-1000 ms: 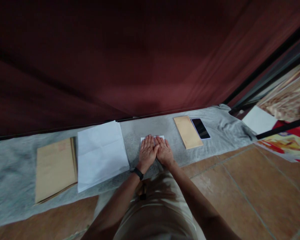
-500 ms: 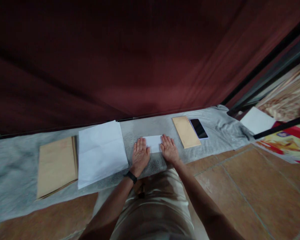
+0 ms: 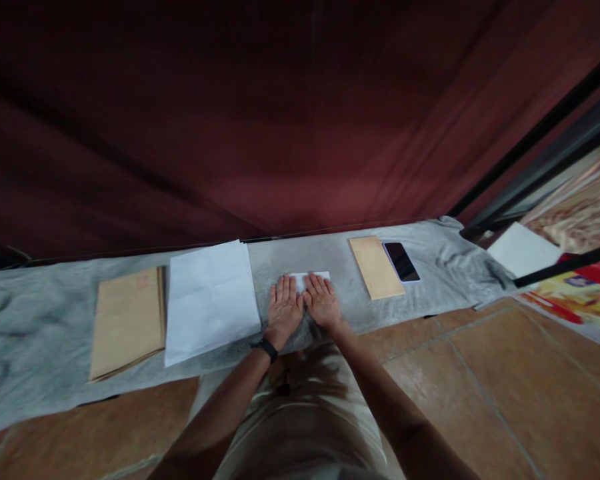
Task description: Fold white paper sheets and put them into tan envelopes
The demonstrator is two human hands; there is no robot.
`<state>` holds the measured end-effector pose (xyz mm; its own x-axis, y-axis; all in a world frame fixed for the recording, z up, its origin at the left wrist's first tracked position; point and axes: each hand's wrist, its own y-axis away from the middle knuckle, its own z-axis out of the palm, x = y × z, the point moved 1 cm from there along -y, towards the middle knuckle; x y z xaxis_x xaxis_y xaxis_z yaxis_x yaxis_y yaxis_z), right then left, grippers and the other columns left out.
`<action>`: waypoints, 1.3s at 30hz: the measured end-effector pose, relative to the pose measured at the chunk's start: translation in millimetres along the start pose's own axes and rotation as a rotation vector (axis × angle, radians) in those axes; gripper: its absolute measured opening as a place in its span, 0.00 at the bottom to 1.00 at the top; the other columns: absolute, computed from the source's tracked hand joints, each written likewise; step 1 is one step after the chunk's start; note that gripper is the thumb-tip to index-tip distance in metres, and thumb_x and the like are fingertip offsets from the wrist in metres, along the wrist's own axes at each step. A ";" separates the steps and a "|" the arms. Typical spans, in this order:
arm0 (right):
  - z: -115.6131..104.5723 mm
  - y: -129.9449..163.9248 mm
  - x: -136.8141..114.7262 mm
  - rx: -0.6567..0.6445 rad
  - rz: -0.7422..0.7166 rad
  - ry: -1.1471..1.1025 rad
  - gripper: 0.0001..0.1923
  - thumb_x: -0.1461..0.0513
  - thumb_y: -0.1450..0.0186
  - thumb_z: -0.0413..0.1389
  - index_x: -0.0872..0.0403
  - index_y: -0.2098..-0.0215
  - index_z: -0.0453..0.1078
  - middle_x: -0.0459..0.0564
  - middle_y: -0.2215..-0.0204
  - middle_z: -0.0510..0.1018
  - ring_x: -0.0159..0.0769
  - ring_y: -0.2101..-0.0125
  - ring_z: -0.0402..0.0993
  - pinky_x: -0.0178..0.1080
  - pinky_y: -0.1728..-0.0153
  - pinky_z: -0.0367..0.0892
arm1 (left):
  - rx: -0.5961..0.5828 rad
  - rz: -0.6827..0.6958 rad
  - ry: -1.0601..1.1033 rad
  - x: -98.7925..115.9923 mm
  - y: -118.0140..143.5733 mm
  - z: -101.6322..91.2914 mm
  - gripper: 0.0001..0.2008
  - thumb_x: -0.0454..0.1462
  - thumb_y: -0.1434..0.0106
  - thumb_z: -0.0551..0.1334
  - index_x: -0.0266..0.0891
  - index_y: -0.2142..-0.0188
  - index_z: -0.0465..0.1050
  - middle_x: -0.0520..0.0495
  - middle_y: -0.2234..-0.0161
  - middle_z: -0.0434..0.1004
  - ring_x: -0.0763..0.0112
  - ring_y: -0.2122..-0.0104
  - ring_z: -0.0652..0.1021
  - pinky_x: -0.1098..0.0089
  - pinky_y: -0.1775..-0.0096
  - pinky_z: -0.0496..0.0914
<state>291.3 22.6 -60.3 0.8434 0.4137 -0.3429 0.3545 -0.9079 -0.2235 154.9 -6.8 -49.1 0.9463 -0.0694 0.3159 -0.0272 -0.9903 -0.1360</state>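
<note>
A small folded white sheet of paper (image 3: 300, 283) lies on the grey cloth, mostly covered by my hands. My left hand (image 3: 285, 308) rests flat on its left part, fingers stretched out and pointing away from me. On the right part, my right hand (image 3: 322, 300) presses down flat, its fingers also stretched. The two thumbs nearly meet at the middle of the paper. To the left of my hands is a stack of white paper (image 3: 211, 300). A single brown envelope (image 3: 377, 268) lies to the right.
Brown envelopes (image 3: 128, 323) are stacked at the far left. A dark-screened phone (image 3: 402, 262) lies beside the single envelope. Grey cloth (image 3: 325, 250) covers the long narrow surface, with a dark red curtain (image 3: 300, 133) behind it. A colourful box (image 3: 580, 300) stands at the right.
My right hand has slid left across the folded paper, closer to my left hand, and covers more of it. The left hand stays flat in about the same place. The view has shifted slightly.
</note>
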 end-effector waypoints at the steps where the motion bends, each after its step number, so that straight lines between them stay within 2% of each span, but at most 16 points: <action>1: 0.3 0.5 3.4 0.007 0.005 0.007 0.26 0.57 0.23 0.44 0.55 0.30 0.59 0.56 0.30 0.61 0.45 0.30 0.55 0.53 0.31 0.49 | 0.001 -0.005 -0.006 0.0 0.2 0.0 0.30 0.39 0.28 0.48 0.27 0.30 0.54 0.33 0.28 0.50 0.54 0.27 0.50 0.48 0.30 0.45; 9: -8.1 2.2 29.0 0.010 0.049 0.041 0.28 0.57 0.23 0.43 0.58 0.28 0.56 0.59 0.30 0.59 0.48 0.30 0.55 0.54 0.31 0.48 | 0.032 0.023 -0.066 0.3 1.4 -3.1 0.31 0.40 0.28 0.50 0.31 0.29 0.54 0.36 0.28 0.51 0.56 0.27 0.50 0.48 0.29 0.42; 17: -6.9 4.3 28.3 0.031 0.046 0.067 0.29 0.56 0.23 0.43 0.59 0.28 0.55 0.58 0.30 0.60 0.49 0.31 0.56 0.53 0.31 0.49 | 0.084 0.107 -0.180 6.3 3.6 -13.4 0.32 0.40 0.27 0.50 0.31 0.28 0.50 0.39 0.27 0.50 0.54 0.27 0.50 0.46 0.29 0.44; 23: -7.9 4.5 28.7 0.025 0.047 0.078 0.29 0.55 0.23 0.43 0.60 0.28 0.55 0.58 0.29 0.59 0.50 0.31 0.56 0.53 0.31 0.48 | 0.100 0.119 -0.202 8.4 4.9 -16.2 0.33 0.42 0.28 0.51 0.33 0.27 0.50 0.40 0.27 0.50 0.52 0.28 0.52 0.45 0.29 0.44; 31: -6.2 3.9 28.6 0.019 0.056 0.079 0.29 0.56 0.23 0.43 0.59 0.28 0.55 0.58 0.29 0.58 0.49 0.31 0.56 0.53 0.31 0.48 | 0.088 0.116 -0.191 7.5 3.9 -12.9 0.33 0.41 0.27 0.49 0.28 0.28 0.48 0.36 0.27 0.50 0.54 0.27 0.51 0.46 0.29 0.45; 35: -6.8 3.9 28.7 0.016 0.056 0.074 0.29 0.55 0.23 0.43 0.59 0.28 0.55 0.57 0.29 0.58 0.49 0.30 0.55 0.53 0.31 0.47 | 0.074 0.180 -0.161 17.1 -0.1 -7.3 0.31 0.39 0.26 0.45 0.26 0.28 0.47 0.36 0.27 0.49 0.58 0.27 0.50 0.50 0.29 0.47; 39: -8.1 3.6 29.1 -0.021 0.052 0.085 0.29 0.57 0.23 0.42 0.58 0.27 0.54 0.56 0.28 0.57 0.48 0.30 0.53 0.52 0.31 0.46 | 0.017 0.230 -0.118 28.8 -11.3 5.7 0.30 0.41 0.24 0.44 0.28 0.28 0.50 0.37 0.27 0.51 0.59 0.27 0.51 0.52 0.29 0.48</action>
<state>320.5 30.8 -63.7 0.8919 0.3595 -0.2744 0.3170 -0.9297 -0.1877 184.3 3.1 -43.7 0.9469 -0.2767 0.1635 -0.2413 -0.9480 -0.2074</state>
